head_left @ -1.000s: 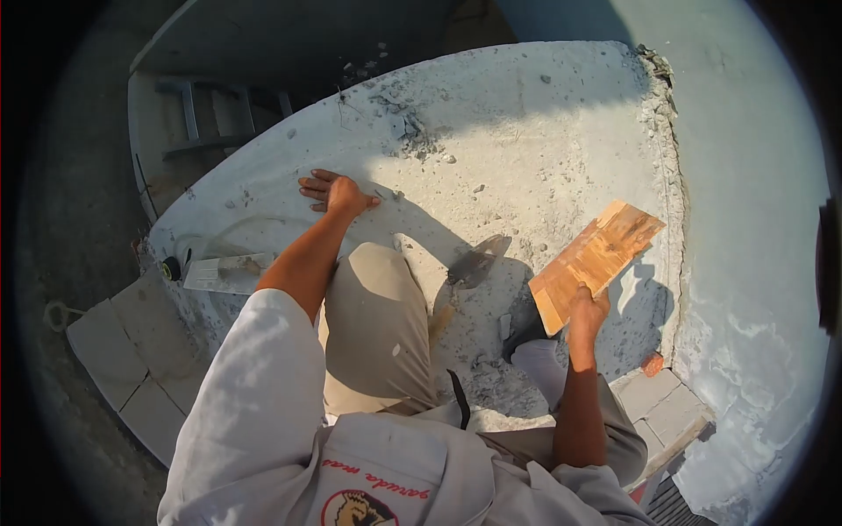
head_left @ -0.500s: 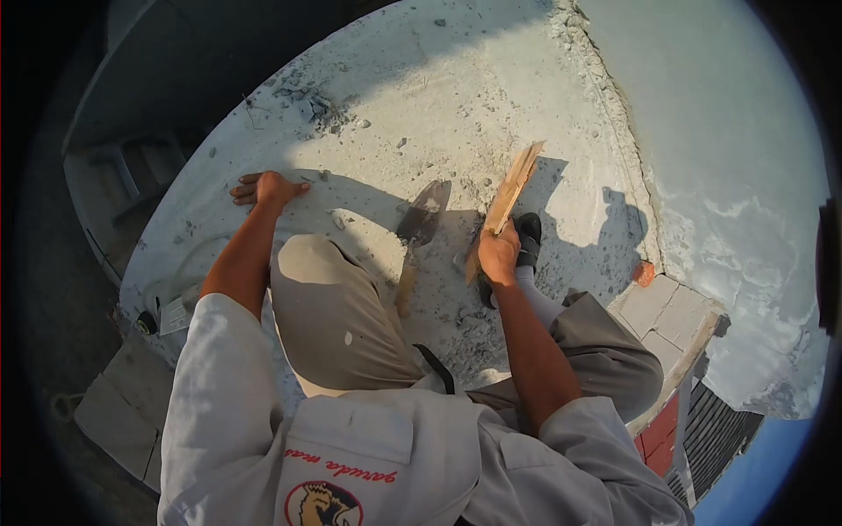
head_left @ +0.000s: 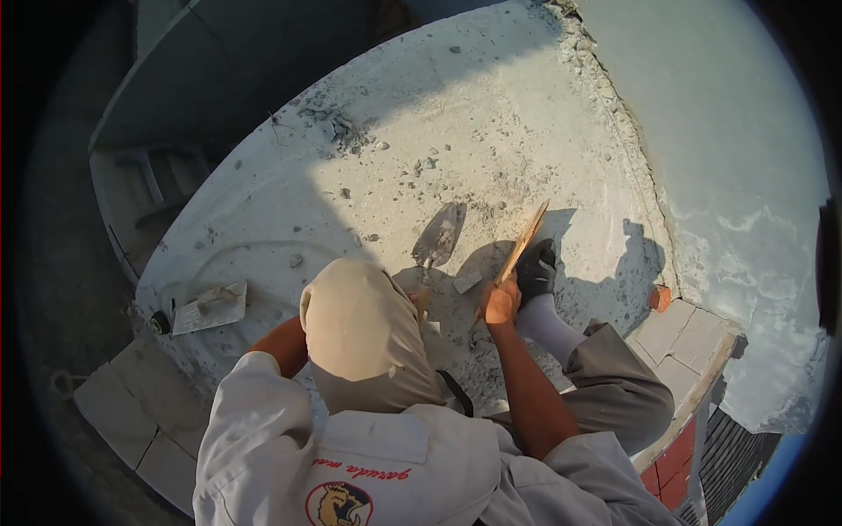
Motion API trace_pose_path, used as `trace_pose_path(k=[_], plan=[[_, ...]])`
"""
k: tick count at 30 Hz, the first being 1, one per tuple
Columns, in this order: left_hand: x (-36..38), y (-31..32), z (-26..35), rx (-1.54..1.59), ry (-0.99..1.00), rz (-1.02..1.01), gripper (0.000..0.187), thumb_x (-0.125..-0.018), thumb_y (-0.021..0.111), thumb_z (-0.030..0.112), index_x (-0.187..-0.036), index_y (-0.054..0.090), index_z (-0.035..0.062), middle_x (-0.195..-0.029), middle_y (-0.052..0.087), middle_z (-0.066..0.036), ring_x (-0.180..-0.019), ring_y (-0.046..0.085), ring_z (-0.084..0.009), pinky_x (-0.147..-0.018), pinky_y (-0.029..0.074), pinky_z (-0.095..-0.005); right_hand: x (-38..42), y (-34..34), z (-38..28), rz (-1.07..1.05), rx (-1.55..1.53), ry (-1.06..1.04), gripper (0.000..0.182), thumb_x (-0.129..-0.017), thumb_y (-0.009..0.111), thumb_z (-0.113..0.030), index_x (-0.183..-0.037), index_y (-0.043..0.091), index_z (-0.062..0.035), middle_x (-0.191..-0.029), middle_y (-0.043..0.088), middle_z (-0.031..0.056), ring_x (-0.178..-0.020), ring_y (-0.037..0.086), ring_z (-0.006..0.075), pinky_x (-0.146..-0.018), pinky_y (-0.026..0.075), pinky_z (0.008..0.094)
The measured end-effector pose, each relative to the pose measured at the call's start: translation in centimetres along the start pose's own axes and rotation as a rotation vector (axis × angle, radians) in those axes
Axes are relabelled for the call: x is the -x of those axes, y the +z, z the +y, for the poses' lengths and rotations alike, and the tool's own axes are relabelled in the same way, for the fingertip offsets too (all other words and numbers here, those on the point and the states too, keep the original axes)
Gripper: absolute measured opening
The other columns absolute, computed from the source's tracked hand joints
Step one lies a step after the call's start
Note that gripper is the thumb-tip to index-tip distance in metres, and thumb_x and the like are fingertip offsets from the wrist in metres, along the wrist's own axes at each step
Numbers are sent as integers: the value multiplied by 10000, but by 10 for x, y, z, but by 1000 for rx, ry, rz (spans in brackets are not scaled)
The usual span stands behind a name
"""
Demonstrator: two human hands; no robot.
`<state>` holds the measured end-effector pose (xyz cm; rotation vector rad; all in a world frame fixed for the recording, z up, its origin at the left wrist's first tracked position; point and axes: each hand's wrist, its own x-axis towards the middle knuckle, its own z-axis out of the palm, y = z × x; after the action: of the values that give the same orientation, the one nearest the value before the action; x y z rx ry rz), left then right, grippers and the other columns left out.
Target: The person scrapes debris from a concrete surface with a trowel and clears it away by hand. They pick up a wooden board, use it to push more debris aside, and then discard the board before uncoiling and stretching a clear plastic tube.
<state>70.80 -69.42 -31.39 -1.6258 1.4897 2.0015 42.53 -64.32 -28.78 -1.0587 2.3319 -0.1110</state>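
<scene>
My right hand (head_left: 502, 301) is closed around a splintered strip of wood (head_left: 524, 238), which slants up beside my dark shoe (head_left: 537, 270). My left arm passes behind my raised knee (head_left: 355, 316), which hides most of my left hand (head_left: 413, 298). Only a bit of its fingers shows, right by the wooden handle of a pointed trowel (head_left: 441, 231). The trowel lies on the rough concrete, its blade aimed away from me. Between its handle and my right hand is a small pale chip (head_left: 467, 282).
A flat rectangular trowel (head_left: 210, 309) and a round tape measure (head_left: 160, 322) lie on the left. Loose rubble (head_left: 338, 127) dots the curved concrete slab (head_left: 421, 131), which drops off on the left. A wall (head_left: 719, 158) rises at right, with a brick piece (head_left: 660, 298) near its foot.
My left hand has left the slab at left and gone behind my knee to the trowel handle. The wood strip has turned in my right hand, and its tip is lower in view.
</scene>
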Motion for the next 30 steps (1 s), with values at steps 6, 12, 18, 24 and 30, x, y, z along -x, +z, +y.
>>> trace_pose_path(k=[6, 12, 18, 24, 30], plan=[[-9, 18, -31, 209, 77, 124, 631, -851, 769, 626, -871, 678, 2, -778, 710, -148, -665, 660, -222, -634, 526, -403, -42, 12, -105, 74, -162, -186, 375, -856, 626, -122, -1188, 609, 52, -1067, 698, 318, -1010, 674, 507, -906, 532, 512], [-12, 33, -43, 601, 76, 104, 614, -852, 774, 617, -863, 673, 11, -761, 702, -137, -645, 643, -209, -621, 514, -396, -62, -13, -159, 44, -266, -479, 423, -875, 572, -48, -1290, 581, 36, -1078, 689, 333, -1034, 664, 513, -902, 519, 515], [-36, 66, -44, 1250, -94, -180, 598, -853, 780, 608, -855, 668, 20, -743, 693, -125, -624, 626, -195, -609, 502, -389, -33, -67, -109, -55, 105, -620, 545, -891, 554, -3, -1433, 558, -67, -1190, 685, 293, -1077, 662, 493, -900, 536, 504], [-61, 87, -45, 1333, -95, -127, 582, -855, 785, 598, -847, 664, 29, -726, 685, -114, -603, 610, -182, -597, 490, -382, -86, -102, -42, 11, 239, -773, 565, -893, 544, 61, -1443, 560, -69, -1263, 666, 282, -1154, 647, 472, -958, 538, 483], [-28, 26, -12, 164, 643, 752, 687, -802, 836, 521, -1221, 630, 18, -963, 677, -146, -789, 669, -314, -770, 527, -427, -97, -115, -56, 14, 244, -831, 556, -883, 536, 94, -1422, 568, -38, -1349, 631, 257, -1245, 611, 436, -1033, 508, 456]])
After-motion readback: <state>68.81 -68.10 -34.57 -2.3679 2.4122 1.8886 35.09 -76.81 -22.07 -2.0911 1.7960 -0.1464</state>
